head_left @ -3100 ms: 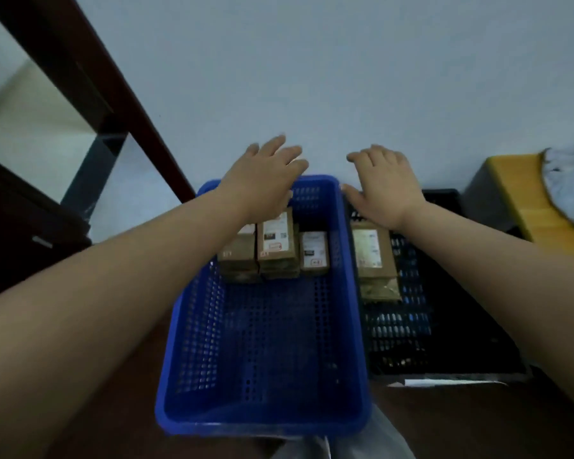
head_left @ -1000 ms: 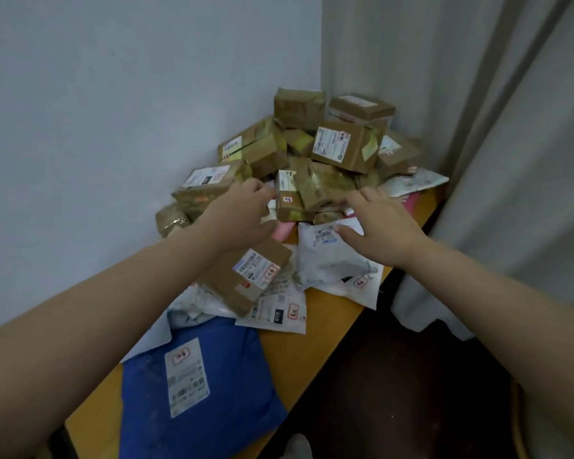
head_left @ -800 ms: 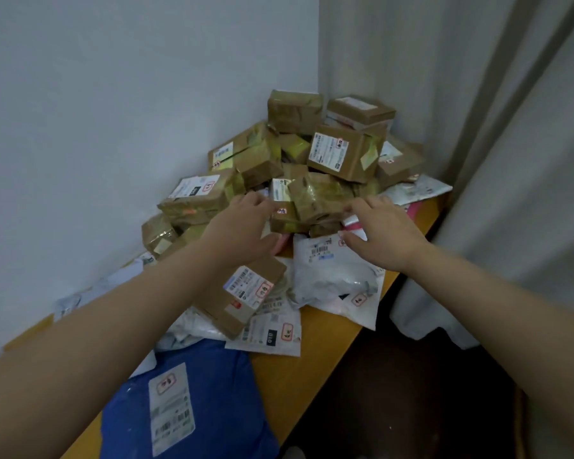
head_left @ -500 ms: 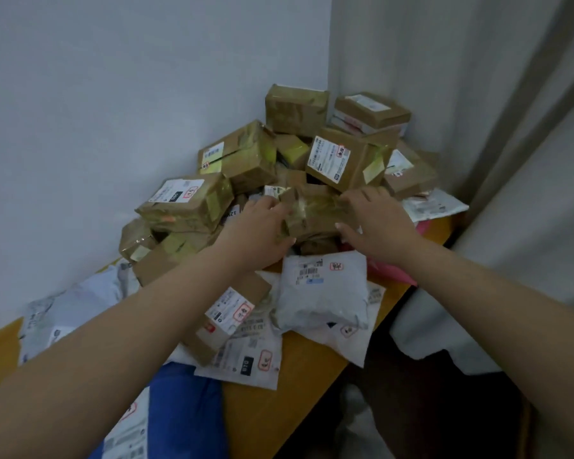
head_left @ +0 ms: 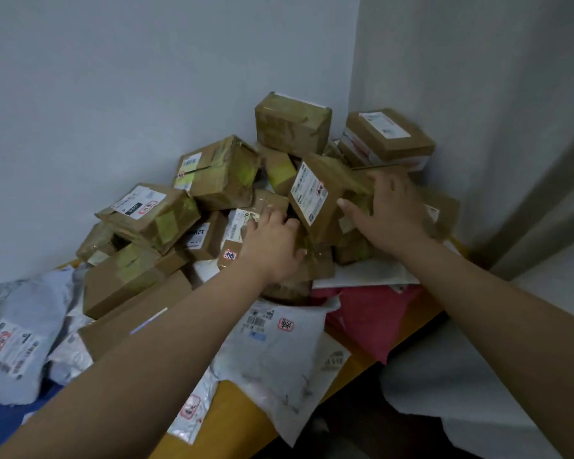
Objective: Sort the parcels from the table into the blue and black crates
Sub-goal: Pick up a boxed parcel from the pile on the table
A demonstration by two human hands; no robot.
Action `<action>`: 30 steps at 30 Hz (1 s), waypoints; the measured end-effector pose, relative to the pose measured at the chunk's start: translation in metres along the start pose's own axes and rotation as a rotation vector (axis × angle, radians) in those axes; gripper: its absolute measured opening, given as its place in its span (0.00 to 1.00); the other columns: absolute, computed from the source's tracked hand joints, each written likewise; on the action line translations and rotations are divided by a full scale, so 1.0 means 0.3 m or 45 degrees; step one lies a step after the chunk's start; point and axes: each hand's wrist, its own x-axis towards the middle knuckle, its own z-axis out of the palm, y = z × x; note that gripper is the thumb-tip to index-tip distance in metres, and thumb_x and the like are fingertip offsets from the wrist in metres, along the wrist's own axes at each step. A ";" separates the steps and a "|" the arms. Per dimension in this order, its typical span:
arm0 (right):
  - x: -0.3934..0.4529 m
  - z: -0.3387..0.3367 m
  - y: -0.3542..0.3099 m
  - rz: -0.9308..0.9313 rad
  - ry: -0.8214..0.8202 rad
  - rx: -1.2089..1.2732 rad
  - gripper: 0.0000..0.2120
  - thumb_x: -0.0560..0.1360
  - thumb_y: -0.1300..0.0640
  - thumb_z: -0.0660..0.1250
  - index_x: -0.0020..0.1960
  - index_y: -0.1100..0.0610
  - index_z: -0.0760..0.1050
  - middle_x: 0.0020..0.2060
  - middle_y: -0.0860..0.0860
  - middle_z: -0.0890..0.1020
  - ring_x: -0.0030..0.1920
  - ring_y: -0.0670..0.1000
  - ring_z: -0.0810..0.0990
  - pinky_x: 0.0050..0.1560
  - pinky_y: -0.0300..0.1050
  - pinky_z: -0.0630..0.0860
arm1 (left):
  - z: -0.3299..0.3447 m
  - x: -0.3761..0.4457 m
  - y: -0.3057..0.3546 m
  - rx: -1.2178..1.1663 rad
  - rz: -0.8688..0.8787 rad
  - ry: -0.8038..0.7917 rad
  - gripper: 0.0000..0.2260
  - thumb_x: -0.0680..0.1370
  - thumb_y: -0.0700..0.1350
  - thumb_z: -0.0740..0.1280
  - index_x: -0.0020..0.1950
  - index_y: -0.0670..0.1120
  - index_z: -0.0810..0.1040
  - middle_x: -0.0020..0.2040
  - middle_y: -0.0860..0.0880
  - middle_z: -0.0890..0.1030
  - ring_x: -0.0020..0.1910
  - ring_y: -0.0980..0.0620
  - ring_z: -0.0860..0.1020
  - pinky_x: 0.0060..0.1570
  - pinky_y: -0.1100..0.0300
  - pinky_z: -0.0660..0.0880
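Parcels [head_left: 219,170] heaped in far corner; right hand [head_left: 390,210] blurred, fingers spread on labelled box [head_left: 315,193]. Left hand [head_left: 272,241] on small box [head_left: 237,240], fingertips hidden, grip unclear. Pink bag [head_left: 371,313] near-right.

Brown cardboard boxes [head_left: 292,127] with yellowish tape and white labels pile up at twelve o'clock against a pale grey wall [head_left: 113,77]. At six o'clock lies a white mailer bag [head_left: 279,359] with a red-printed sticker. A pink-red bag [head_left: 371,313] sits at three o'clock, on the orange-yellow table [head_left: 242,422].
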 end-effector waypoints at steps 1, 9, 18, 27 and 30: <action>0.026 0.013 0.002 0.029 -0.044 0.050 0.39 0.74 0.32 0.61 0.74 0.57 0.60 0.71 0.58 0.65 0.71 0.60 0.63 0.69 0.55 0.63 | 0.006 0.012 0.010 -0.008 -0.016 -0.010 0.25 0.78 0.55 0.63 0.72 0.48 0.66 0.71 0.43 0.65 0.75 0.41 0.56 0.71 0.40 0.57; 0.165 0.108 0.034 0.190 -0.231 0.397 0.45 0.69 0.26 0.60 0.74 0.56 0.58 0.72 0.58 0.64 0.71 0.61 0.64 0.67 0.62 0.66 | -0.007 0.071 -0.005 -0.046 -0.097 -0.038 0.26 0.78 0.54 0.64 0.74 0.48 0.63 0.74 0.43 0.62 0.77 0.42 0.53 0.73 0.39 0.54; 0.168 0.044 0.037 0.124 0.086 0.811 0.23 0.80 0.42 0.57 0.68 0.56 0.69 0.61 0.52 0.76 0.60 0.50 0.74 0.58 0.44 0.72 | -0.061 0.090 -0.020 -0.491 -0.139 0.226 0.23 0.81 0.53 0.60 0.73 0.44 0.65 0.68 0.42 0.70 0.68 0.45 0.68 0.64 0.56 0.65; 0.144 -0.014 -0.059 -0.083 0.062 1.306 0.22 0.79 0.44 0.54 0.64 0.57 0.73 0.57 0.51 0.78 0.56 0.41 0.76 0.55 0.32 0.71 | -0.147 0.124 0.005 -1.894 -0.204 0.278 0.31 0.76 0.64 0.64 0.76 0.63 0.56 0.65 0.57 0.77 0.62 0.51 0.78 0.63 0.43 0.73; 0.137 0.017 -0.060 -0.171 -0.065 1.337 0.30 0.75 0.37 0.56 0.67 0.57 0.71 0.61 0.52 0.77 0.61 0.48 0.76 0.62 0.46 0.73 | -0.144 0.114 -0.023 -2.006 -0.206 0.376 0.34 0.72 0.62 0.70 0.75 0.62 0.59 0.65 0.54 0.78 0.60 0.48 0.80 0.60 0.39 0.75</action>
